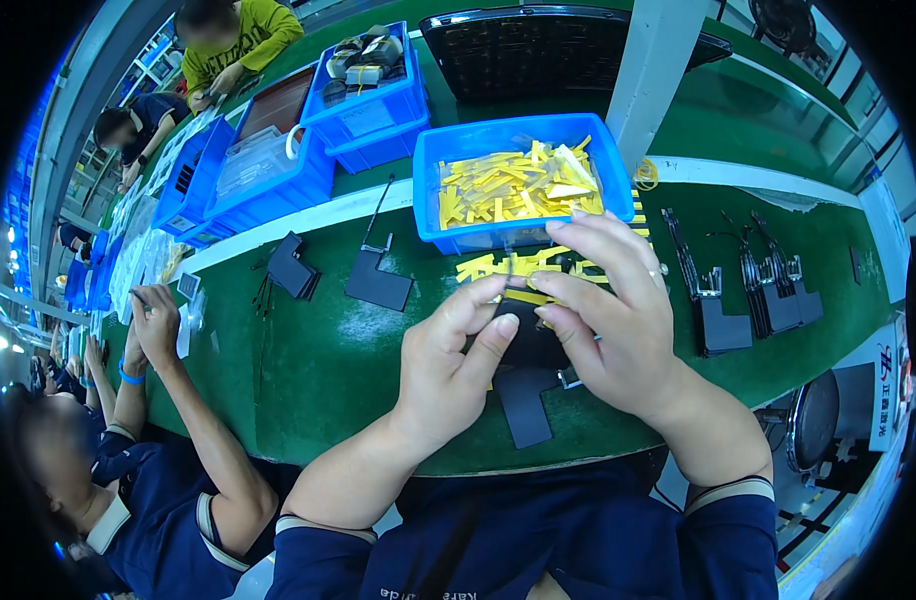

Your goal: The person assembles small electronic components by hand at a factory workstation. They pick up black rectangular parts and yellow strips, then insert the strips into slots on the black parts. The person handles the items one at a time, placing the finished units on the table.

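Close together at the middle, my left hand (448,365) and my right hand (623,320) pinch a black flat part (534,345) between thumbs and fingers. Along its upper edge, between the fingertips, shows a yellow strip (528,297). The fingers hide much of the part. Below it, near the table's front edge, lies a dark grey L-shaped plate (523,405) with a small metal piece at its right. Just beyond my fingers, loose yellow strips (483,266) lie scattered in front of a blue bin (518,238) full of more strips.
Similar dark plates with cables lie on the green table (328,390): a plate (378,287) and a small stack (291,268) at left, several stacked plates (723,325) at right. Blue crates (368,118) stand at far left. A white post (658,80) rises behind. Co-workers sit at left.
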Demonstrator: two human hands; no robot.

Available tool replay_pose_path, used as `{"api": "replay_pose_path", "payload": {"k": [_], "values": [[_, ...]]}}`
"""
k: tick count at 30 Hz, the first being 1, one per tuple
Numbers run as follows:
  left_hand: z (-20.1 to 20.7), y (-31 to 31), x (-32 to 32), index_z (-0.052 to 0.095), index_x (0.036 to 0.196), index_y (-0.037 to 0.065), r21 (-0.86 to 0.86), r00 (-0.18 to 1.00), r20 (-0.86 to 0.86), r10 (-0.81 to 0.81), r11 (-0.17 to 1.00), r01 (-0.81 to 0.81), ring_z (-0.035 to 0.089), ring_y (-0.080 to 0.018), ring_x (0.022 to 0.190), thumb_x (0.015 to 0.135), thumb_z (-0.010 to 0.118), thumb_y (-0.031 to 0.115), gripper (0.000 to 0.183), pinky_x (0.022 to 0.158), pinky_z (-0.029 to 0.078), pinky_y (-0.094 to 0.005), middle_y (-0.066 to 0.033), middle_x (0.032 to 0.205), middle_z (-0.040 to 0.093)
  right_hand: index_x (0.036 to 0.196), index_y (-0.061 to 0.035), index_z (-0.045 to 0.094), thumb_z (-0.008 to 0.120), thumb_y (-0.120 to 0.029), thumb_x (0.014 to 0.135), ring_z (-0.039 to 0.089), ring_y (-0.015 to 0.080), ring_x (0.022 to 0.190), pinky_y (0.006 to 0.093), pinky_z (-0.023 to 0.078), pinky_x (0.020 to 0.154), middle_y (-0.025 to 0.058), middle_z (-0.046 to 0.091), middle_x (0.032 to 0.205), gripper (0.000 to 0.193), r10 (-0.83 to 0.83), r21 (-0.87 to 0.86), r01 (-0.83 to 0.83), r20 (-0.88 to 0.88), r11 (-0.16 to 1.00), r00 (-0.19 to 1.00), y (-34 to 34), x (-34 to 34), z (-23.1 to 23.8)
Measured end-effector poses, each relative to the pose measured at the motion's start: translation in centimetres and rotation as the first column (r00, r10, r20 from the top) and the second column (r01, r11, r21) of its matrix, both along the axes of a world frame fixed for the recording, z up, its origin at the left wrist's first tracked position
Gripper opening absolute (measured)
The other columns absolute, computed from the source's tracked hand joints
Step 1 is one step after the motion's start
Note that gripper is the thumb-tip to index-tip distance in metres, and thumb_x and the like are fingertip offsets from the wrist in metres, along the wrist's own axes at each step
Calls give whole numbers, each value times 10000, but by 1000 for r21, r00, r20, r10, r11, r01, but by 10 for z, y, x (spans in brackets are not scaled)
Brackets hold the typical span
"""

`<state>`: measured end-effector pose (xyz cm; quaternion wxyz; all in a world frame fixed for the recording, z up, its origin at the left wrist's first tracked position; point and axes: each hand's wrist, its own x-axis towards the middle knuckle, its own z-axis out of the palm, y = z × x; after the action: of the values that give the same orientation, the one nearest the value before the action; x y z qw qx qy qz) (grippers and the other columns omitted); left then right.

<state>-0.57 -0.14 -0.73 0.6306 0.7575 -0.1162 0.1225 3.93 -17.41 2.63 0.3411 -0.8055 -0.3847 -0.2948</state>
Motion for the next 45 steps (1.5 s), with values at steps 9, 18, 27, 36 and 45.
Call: {"api": "replay_pose_path", "payload": {"k": [9, 18, 27, 36, 45], "values": [[3, -9, -5, 481, 1167, -16, -234, 988, -146, -44, 972, 9, 560, -46, 787, 892, 573, 24, 292, 696, 454, -202, -75, 909, 677, 913, -32, 630, 666, -15, 657, 565, 234, 696, 347, 444, 612, 64, 547, 799, 259, 7, 44, -13, 118, 999, 993, 3, -5, -17], [-4, -11, -7, 440, 1189, -56, 24, 994, 87, 59, 998, -61, 592, -81, 821, 877, 574, -10, 343, 739, 449, -206, -118, 909, 670, 887, -23, 617, 638, -25, 669, 578, 235, 688, 343, 455, 606, 70, 564, 793, 219, 18, 155, -26, 49, 988, 999, 6, -6, -21], [-4, -11, -7, 470, 1146, -28, 127, 984, 152, 96, 985, -115, 657, -139, 810, 855, 617, 15, 329, 711, 498, -248, -143, 911, 686, 940, -10, 632, 645, -1, 631, 568, 237, 673, 341, 444, 589, 70, 563, 792, 310, 68, 162, -86, 112, 983, 991, 7, -2, -24], [-5, -11, -6, 458, 1136, -12, 166, 980, 182, 77, 980, -108, 656, -251, 715, 837, 627, 22, 345, 617, 497, -302, -141, 820, 654, 920, -23, 635, 678, 13, 651, 570, 231, 649, 324, 433, 547, 69, 572, 770, 275, 52, 141, -61, 71, 988, 996, 12, -5, -22], [0, -9, -6, 516, 1102, -46, 327, 965, 251, 72, 932, -154, 670, -180, 793, 850, 616, 11, 278, 690, 504, -263, -147, 918, 669, 822, -35, 615, 688, 4, 711, 586, 232, 641, 322, 452, 548, 86, 571, 737, 139, 103, 217, -46, -259, 975, 960, 9, -3, -13]]}}
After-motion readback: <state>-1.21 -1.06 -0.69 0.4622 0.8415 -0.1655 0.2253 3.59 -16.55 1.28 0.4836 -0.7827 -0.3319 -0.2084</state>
